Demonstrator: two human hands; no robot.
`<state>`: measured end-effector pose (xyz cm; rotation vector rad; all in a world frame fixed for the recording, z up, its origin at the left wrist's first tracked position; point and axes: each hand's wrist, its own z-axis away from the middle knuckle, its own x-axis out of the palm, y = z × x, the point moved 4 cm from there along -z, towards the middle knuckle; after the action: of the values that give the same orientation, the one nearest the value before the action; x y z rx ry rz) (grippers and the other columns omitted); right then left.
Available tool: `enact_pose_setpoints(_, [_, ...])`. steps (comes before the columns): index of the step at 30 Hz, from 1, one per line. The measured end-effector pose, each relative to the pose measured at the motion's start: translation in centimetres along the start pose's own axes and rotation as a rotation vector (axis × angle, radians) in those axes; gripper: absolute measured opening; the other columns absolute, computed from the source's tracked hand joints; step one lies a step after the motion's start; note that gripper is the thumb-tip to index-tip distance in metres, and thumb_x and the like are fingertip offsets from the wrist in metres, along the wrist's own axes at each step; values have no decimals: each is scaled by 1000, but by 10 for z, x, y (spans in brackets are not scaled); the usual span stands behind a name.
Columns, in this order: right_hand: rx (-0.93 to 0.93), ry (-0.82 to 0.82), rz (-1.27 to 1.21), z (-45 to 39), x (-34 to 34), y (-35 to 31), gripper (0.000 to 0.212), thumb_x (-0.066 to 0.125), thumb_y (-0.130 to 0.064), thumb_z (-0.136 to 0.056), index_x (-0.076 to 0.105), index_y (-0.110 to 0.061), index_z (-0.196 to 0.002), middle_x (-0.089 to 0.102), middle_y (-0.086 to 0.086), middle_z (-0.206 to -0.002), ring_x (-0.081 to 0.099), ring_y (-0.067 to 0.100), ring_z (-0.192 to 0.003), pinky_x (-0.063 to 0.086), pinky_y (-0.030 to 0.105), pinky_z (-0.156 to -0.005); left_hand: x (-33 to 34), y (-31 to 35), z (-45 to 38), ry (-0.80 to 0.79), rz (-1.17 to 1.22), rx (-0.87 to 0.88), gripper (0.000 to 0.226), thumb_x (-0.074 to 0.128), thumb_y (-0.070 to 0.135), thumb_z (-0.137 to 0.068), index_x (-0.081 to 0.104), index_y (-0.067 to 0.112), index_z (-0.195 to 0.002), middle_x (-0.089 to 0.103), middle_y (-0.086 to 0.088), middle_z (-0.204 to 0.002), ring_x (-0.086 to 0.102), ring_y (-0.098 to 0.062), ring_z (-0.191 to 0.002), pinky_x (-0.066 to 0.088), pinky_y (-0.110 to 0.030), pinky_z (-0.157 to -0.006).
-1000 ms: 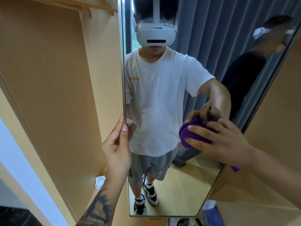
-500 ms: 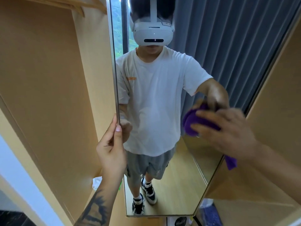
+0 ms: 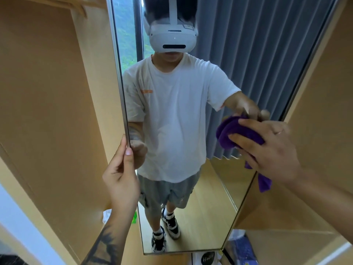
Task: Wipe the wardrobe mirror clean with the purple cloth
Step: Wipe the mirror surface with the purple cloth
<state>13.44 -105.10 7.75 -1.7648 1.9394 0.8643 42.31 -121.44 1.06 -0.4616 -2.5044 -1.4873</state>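
Since a moment ago, right hand (image 3: 271,148) and cloth (image 3: 236,132) have drifted slightly up the mirror's (image 3: 191,197) right edge. Fingers spread, it presses the cloth flat; left hand (image 3: 122,178) pinches the left edge. Mid-wipe; next, probably sweep across.

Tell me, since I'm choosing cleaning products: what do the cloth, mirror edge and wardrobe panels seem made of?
Purple cloth: soft, matte, plush fabric, likely microfibre, bunching in folds. Mirror edge: thin silvery strip, probably brushed metal. Wardrobe panels: smooth pale wood-look board, likely laminate.

Cursive "Hello", partly cut off, on a black round label (image 3: 208,260) below the mirror (image 3: 191,217)
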Motion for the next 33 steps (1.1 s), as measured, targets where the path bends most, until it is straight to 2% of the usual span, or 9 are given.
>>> enact_pose_setpoints(3, [-201, -116, 264, 18, 26, -12, 40, 69, -28, -93, 60, -25, -131, 55, 11, -132, 52, 26, -113, 42, 43, -100, -3, -2, 0, 5, -17, 27, 40, 50, 1, -107, 48, 6, -147, 64, 51, -94, 62, 24, -102, 45, 1, -87])
enact_pose_setpoints(5, [-210, -160, 79, 37, 44, -12, 56, 83, -43, -80, 62, -32, -131, 60, 9, -113, 45, 3, -125, 32, 28, -114, -2, -2, -1, 9, -22, 12, 39, 51, 2, -107, 50, 7, -146, 64, 50, -95, 63, 23, -103, 46, 0, -88])
enact_pose_setpoints(7, [-206, -280, 61, 35, 30, -13, 45, 78, -58, -90, 61, -40, -127, 58, -7, -111, 37, -14, -122, 12, 6, -109, -4, -3, -2, 22, -39, 0, 39, 52, 3, -107, 51, 10, -146, 65, 50, -96, 63, 22, -104, 46, 0, -88])
enact_pose_setpoints(12, [-317, 146, 209, -1, -15, -15, 29, 65, -25, -100, 60, -21, -128, 51, 11, -135, 57, 32, -114, 36, 38, -107, 1, -1, 1, 10, -14, 3, 39, 50, 2, -108, 48, 8, -146, 63, 51, -93, 62, 24, -102, 46, 1, -87])
enact_pose_setpoints(15, [-100, 72, 222, 27, 14, -12, 44, 70, -26, -92, 57, -26, -134, 48, 12, -141, 64, 45, -108, 47, 57, -94, 2, 1, 3, -17, 7, 11, 40, 49, 0, -108, 46, 3, -148, 63, 52, -90, 62, 25, -99, 45, 1, -86])
enact_pose_setpoints(19, [-230, -55, 251, 54, 27, -20, 41, 57, -25, -92, 56, -29, -132, 50, 11, -137, 72, 43, -90, 56, 53, -81, -1, 0, 1, -19, 1, 13, 41, 49, 0, -108, 46, 0, -149, 64, 50, -90, 63, 24, -97, 47, 0, -85])
enact_pose_setpoints(22, [-361, -94, 294, 42, 13, -17, 50, 74, -22, -87, 55, -28, -132, 50, 10, -138, 67, 37, -98, 48, 49, -86, -1, -1, 1, -10, 8, -1, 40, 50, 1, -108, 49, 1, -148, 65, 50, -91, 63, 23, -98, 47, 0, -86])
enact_pose_setpoints(27, [49, 206, 269, 22, -2, -4, 38, 59, -33, -97, 55, -22, -133, 47, 12, -139, 56, 41, -108, 41, 54, -96, -4, -7, 1, 30, 5, -2, 38, 51, 6, -109, 52, 10, -147, 71, 42, -94, 68, 15, -98, 53, -8, -87])
enact_pose_setpoints(33, [164, 43, 226, 78, 50, -21, 43, 55, -35, -93, 52, -20, -134, 61, 27, -132, 65, 52, -96, 52, 60, -85, -10, -6, 1, 21, 22, -19, 38, 52, 7, -108, 54, 10, -146, 72, 39, -102, 68, 11, -107, 53, -10, -92])
